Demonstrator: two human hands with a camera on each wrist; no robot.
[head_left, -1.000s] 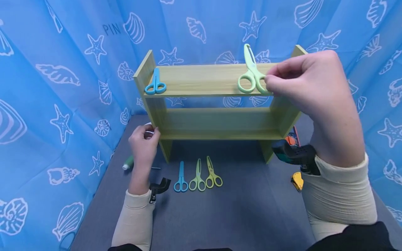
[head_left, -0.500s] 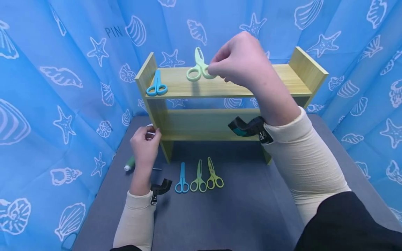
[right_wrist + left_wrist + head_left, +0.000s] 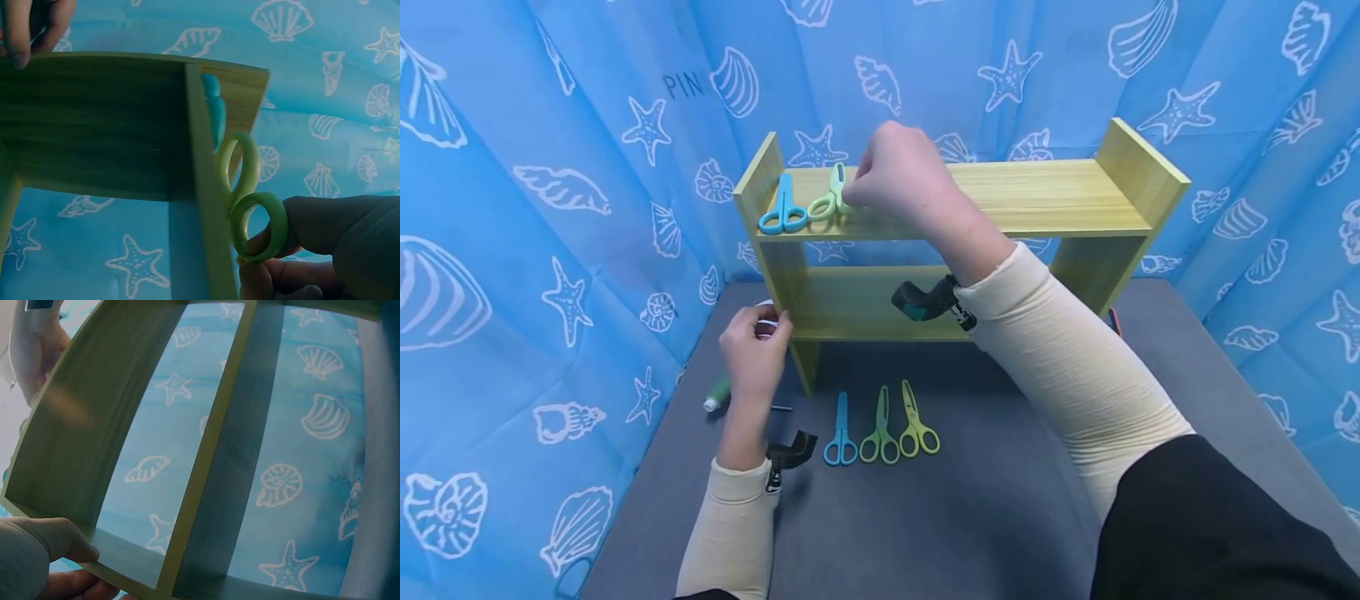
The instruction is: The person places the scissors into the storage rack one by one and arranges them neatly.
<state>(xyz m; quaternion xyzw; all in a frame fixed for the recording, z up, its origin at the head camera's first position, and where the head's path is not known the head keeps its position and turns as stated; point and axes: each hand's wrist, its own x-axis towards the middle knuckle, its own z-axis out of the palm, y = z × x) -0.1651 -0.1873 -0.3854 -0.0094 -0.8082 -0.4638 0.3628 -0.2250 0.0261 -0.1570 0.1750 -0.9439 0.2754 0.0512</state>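
A two-tier wooden shelf [image 3: 1045, 196] stands on the table. My right hand [image 3: 902, 171] pinches one handle ring of a pair of light green scissors [image 3: 822, 207] at the left part of the upper tier; the right wrist view shows thumb and fingers on that ring. Whether the scissors rest on the board cannot be told. Just left of them lie blue scissors [image 3: 784, 204], points toward the back. My left hand [image 3: 756, 350] grips the shelf's left side panel, thumb [image 3: 78, 547] on the inner face and fingers outside.
Blue scissors [image 3: 841, 433], green scissors [image 3: 881, 433] and yellow scissors [image 3: 916, 421] lie side by side on the grey table [image 3: 925, 533]. A green white-capped tube [image 3: 718, 395] lies beside the left forearm. A blue curtain [image 3: 587, 275] hangs behind.
My right hand has carried the light green scissors leftward from the shelf's right part, then lowered them beside the blue pair. My left hand has kept its grip on the side panel.
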